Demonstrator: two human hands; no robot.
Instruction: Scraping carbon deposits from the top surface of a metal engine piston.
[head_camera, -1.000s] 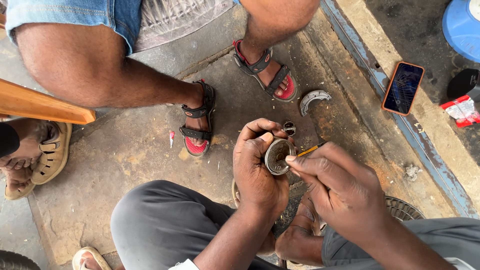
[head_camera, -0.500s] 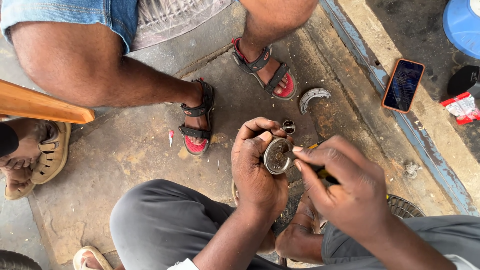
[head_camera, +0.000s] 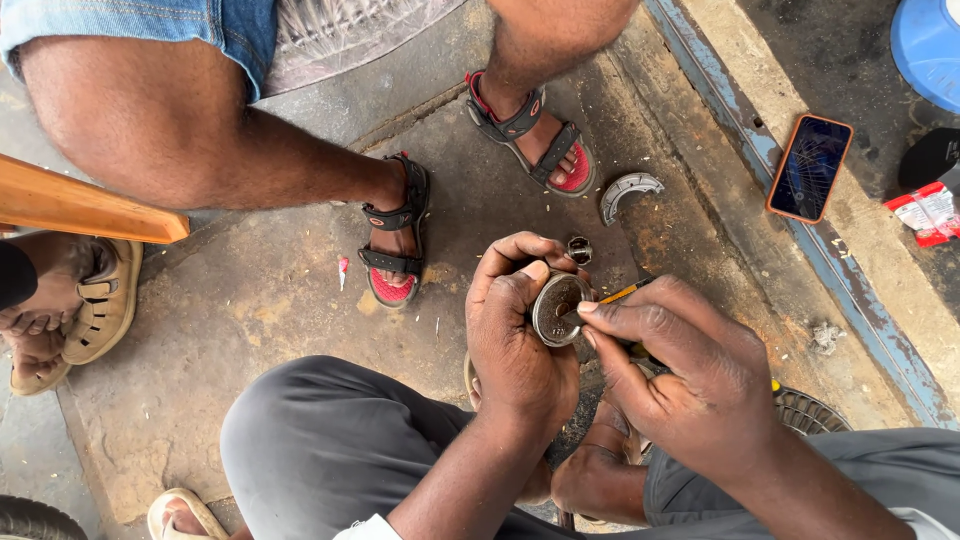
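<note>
left hand (head_camera: 515, 335) clamped on round metal part (head_camera: 558, 308) | right hand (head_camera: 680, 370) pinching yellow-handled tool (head_camera: 625, 292) against it

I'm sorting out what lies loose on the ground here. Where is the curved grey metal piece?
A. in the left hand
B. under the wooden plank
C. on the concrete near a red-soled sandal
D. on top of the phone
C: the curved grey metal piece lies on the concrete beside the red-soled sandal, away from both hands.

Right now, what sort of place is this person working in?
Probably an informal roadside repair spot. The left hand holds a round metal part over bare concrete ground, a curved metal piece lies loose, and another person's sandalled foot rests close by.
</note>
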